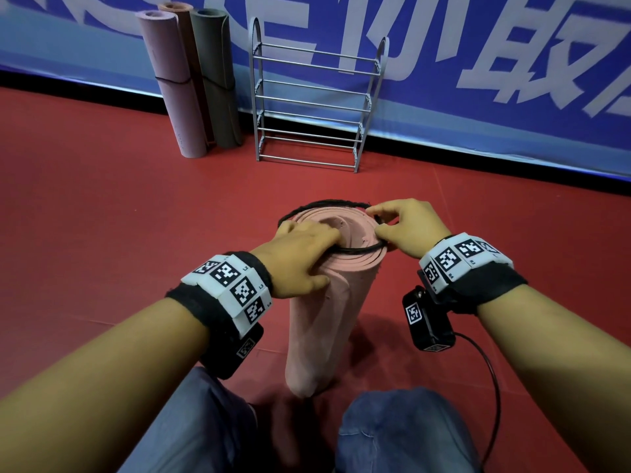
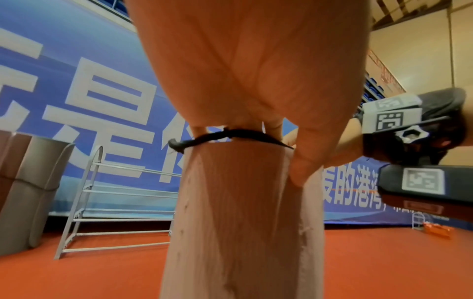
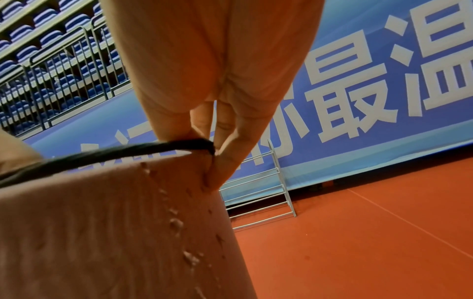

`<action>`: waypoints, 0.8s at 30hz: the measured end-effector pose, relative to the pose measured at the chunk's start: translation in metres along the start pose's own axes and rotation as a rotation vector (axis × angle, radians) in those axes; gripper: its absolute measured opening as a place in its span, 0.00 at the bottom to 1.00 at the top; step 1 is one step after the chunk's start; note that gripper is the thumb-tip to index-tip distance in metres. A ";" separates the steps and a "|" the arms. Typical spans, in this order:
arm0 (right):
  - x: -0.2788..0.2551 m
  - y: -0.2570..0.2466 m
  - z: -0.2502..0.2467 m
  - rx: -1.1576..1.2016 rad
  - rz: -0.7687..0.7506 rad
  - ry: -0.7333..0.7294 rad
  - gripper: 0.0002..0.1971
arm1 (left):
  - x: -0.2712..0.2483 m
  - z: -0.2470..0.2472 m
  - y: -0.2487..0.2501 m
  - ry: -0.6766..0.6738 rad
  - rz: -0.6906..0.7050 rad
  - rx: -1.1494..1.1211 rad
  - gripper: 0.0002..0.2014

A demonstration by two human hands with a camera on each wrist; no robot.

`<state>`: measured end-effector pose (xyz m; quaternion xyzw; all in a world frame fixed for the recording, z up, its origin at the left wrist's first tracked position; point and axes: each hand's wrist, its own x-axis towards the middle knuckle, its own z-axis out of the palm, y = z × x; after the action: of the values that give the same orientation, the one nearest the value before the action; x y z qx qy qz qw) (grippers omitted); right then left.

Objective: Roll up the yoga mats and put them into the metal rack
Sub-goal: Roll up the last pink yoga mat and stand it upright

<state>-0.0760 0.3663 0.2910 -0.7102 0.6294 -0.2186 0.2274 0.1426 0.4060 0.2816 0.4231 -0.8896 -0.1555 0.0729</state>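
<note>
Four rolled mats show in all. One pink mat [image 1: 321,312] stands on end on the red floor [image 1: 102,206] between the person's knees, right under both hands. The other three stand together well ahead of the left hand, leaning on the blue banner [image 1: 478,63]: a mauve mat [image 1: 170,87], a brown mat [image 1: 184,32] behind it, and a grey-green mat [image 1: 215,80]. A thin black cord circles those three.

One rack [image 1: 314,100] stands straight ahead of the hands, just right of the three mats, with seven cross rails that can be counted and nothing lying on them.

One black band [image 1: 327,203] is stretched as a loop round the top rim of the pink mat. The left hand [image 1: 300,257] lies over the near left of the rim, fingers curled down into the spiral end and over the band, thumb pressed on the mat's outer side. The right hand [image 1: 406,227] pinches the band at the right of the rim between thumb and forefinger; its other fingers are bent beside the mat.

Two marker cuffs are in view, one on each wrist, and a cable [image 1: 491,387] trails from the right one to the floor.
</note>
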 end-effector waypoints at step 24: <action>0.050 -0.013 0.009 0.017 0.059 -0.234 0.22 | 0.007 -0.005 -0.004 -0.130 0.044 0.014 0.29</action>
<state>-0.0545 0.3180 0.2923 -0.7102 0.6171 -0.1329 0.3118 0.1425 0.3976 0.2849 0.3930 -0.9026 -0.1747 0.0153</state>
